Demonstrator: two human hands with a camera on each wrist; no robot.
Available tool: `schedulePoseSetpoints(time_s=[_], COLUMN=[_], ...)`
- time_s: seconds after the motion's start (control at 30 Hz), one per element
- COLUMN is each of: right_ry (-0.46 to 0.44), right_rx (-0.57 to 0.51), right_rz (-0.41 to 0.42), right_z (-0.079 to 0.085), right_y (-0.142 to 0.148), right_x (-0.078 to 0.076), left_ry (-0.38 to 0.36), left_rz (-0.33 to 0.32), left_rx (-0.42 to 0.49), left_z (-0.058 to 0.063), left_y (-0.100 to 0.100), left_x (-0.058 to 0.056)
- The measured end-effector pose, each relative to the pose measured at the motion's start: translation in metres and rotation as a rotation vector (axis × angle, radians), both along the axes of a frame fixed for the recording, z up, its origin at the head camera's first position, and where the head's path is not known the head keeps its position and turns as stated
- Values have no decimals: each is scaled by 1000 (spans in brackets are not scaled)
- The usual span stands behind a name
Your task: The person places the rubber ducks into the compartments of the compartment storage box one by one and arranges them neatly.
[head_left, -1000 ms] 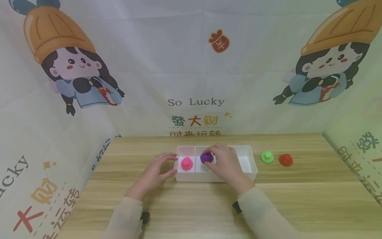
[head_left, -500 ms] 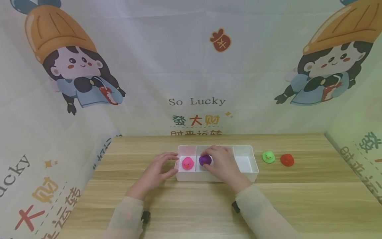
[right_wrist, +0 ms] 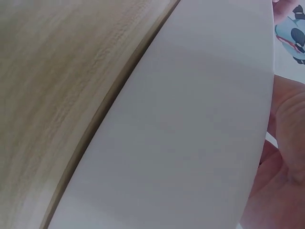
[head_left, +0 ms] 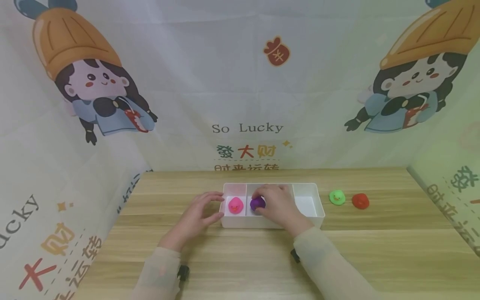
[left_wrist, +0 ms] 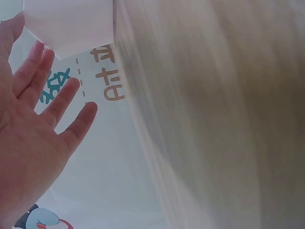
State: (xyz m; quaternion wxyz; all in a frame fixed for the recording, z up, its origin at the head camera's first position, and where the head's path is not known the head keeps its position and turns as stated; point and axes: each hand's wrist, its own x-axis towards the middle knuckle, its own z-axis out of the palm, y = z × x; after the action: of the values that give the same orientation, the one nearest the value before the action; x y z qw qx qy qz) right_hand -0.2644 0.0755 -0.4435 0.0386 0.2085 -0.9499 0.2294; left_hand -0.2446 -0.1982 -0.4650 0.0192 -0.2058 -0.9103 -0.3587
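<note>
A divided tray sat near the middle of the table, a little toward its far edge, with one duck in its left compartment and a second duck in the middle compartment, under the fingers of the right hand, which reached in over the tray's near wall. The left hand lay on the table against the tray's left end. Two more ducks stood on the table to the right of the tray, one just beside it and the other farther toward the right edge.
</note>
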Motion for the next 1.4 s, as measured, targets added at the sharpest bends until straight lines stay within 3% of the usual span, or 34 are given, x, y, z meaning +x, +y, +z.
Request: schedulePoseSetpoints(time_s=[0.27,1.4], right_ry=[-49,-102], right_rx=[9,7], right_rz=[10,48], right_z=[-3,-3], right_y=[-1,-5], right_x=[-6,-16], left_ry=[-8,20], left_rz=[-3,-5], left_rx=[-5,-5], left_z=[0,0], left_y=[1,0], left_x=[1,-1])
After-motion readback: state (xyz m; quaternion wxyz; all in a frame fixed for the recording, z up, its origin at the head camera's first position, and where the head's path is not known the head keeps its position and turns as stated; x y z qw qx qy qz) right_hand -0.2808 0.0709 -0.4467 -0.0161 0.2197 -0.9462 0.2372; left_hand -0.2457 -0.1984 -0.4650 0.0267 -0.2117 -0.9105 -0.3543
